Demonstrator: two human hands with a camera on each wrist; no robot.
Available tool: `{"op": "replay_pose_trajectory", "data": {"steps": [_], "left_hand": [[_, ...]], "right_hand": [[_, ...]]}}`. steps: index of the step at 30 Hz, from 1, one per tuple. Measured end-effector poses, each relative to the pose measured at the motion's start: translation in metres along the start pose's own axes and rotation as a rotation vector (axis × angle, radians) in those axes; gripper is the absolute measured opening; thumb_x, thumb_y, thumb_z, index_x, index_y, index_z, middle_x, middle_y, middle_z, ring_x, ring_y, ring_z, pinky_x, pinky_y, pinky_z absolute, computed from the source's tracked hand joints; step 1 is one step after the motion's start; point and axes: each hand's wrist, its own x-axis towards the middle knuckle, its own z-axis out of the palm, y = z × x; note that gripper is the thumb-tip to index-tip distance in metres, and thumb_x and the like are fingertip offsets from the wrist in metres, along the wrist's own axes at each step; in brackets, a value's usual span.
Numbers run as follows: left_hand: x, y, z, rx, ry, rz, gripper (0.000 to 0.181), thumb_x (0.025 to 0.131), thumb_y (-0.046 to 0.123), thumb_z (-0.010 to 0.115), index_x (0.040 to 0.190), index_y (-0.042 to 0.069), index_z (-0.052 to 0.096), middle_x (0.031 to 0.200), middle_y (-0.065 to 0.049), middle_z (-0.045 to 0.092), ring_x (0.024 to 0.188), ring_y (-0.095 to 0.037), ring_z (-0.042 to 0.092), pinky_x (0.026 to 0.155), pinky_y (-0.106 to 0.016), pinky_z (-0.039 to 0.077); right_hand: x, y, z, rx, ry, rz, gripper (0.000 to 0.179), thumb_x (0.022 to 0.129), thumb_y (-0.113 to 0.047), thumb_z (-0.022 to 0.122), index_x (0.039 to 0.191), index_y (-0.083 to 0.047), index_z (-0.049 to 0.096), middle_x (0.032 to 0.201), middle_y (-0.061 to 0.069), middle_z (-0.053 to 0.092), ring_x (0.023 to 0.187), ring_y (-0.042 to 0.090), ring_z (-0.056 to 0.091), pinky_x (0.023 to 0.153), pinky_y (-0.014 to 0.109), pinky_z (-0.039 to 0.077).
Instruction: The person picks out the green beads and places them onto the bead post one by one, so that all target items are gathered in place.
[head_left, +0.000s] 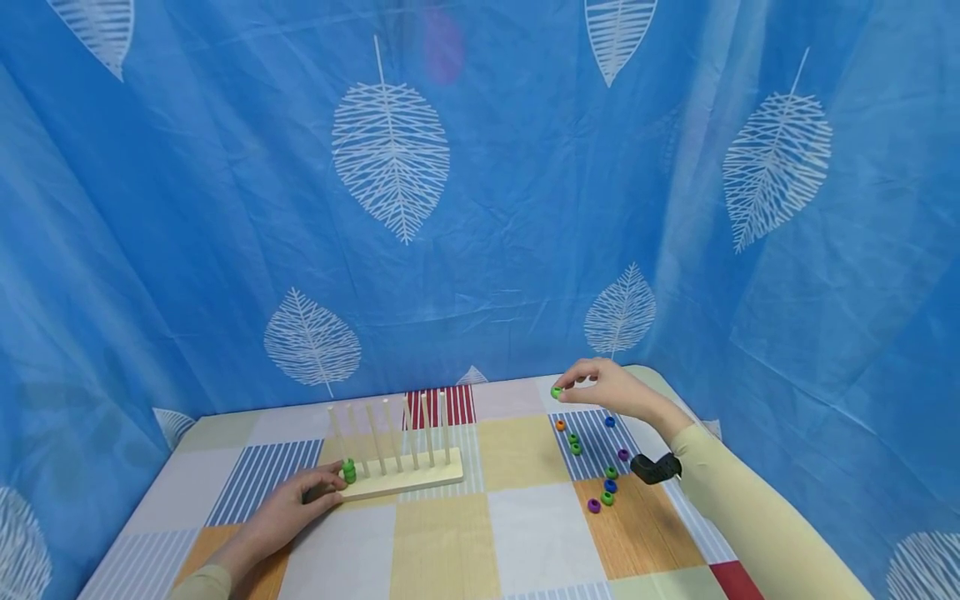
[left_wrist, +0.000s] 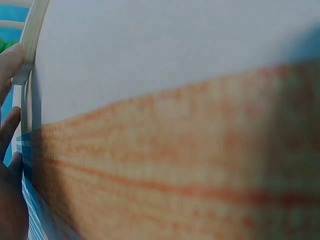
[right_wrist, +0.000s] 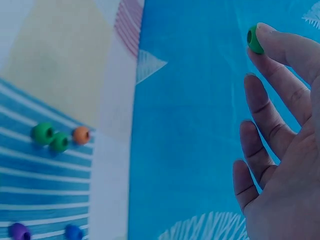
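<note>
Nearest the head camera, a pale right sleeve (head_left: 750, 525) reaches in from 4 o'clock, taking the head view as a clock face, past a black strap (head_left: 656, 468) to the right hand (head_left: 611, 390). The likeliest trouble, I judge, is a drop: the green bead (right_wrist: 255, 40) is small, round and held only by the fingertips, so an off-centre squeeze could pop it free to roll. Its hole appears turned sideways in the right wrist view, so it might catch on the tip of a peg (head_left: 375, 439) if not realigned. A low sweep of the strap could scatter the loose beads (head_left: 576, 448) too. The right thumb and forefinger pinch the green bead narrowly, leaving a gap only as wide as the bead; the other three fingers stand apart from it. The left hand (head_left: 296, 504), between 7 and 8 o'clock, holds the left end of the wooden rack (head_left: 405, 478), which could skew under uneven pressure. The rack lies at 7 o'clock; a short stack of green beads (head_left: 349, 472) sits on its leftmost peg, beside those fingers, the other pegs bare. The loose beads, orange, green, blue and purple, lie around 5 o'clock on patchwork cloth (head_left: 442, 542). Behind, towards 12 o'clock, hangs a blue leaf-print curtain (head_left: 525, 167).
</note>
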Motion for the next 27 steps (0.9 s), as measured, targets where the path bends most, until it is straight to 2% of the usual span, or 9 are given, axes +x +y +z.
{"op": "replay_pose_trajectory", "data": {"steps": [9, 18, 27], "left_hand": [[-0.001, -0.002, 0.000, -0.025, -0.003, -0.007, 0.013, 0.094, 0.033, 0.076, 0.104, 0.024, 0.075, 0.148, -0.015, 0.055, 0.140, -0.044, 0.044, 0.114, -0.066, 0.031], [0.001, -0.001, -0.001, -0.044, -0.004, -0.002, 0.013, 0.094, 0.031, 0.076, 0.104, 0.023, 0.075, 0.147, -0.015, 0.056, 0.140, -0.044, 0.043, 0.114, -0.066, 0.030], [0.002, -0.004, -0.001, -0.044, -0.007, -0.005, 0.014, 0.094, 0.033, 0.076, 0.104, 0.023, 0.075, 0.147, -0.014, 0.056, 0.141, -0.043, 0.043, 0.115, -0.066, 0.029]], "right_hand": [[0.020, -0.026, -0.003, 0.012, -0.036, -0.027, 0.023, 0.095, -0.042, 0.074, 0.112, -0.028, 0.076, 0.114, -0.008, 0.069, 0.117, 0.025, 0.056, 0.105, 0.061, 0.041], [0.040, -0.053, 0.000, 0.034, -0.056, -0.071, 0.022, 0.093, -0.042, 0.076, 0.111, -0.028, 0.077, 0.114, -0.006, 0.068, 0.116, 0.025, 0.053, 0.092, 0.049, 0.048], [0.057, -0.070, 0.010, 0.043, -0.089, -0.117, 0.021, 0.092, -0.042, 0.077, 0.110, -0.031, 0.078, 0.113, -0.007, 0.069, 0.111, 0.020, 0.056, 0.089, 0.046, 0.049]]}}
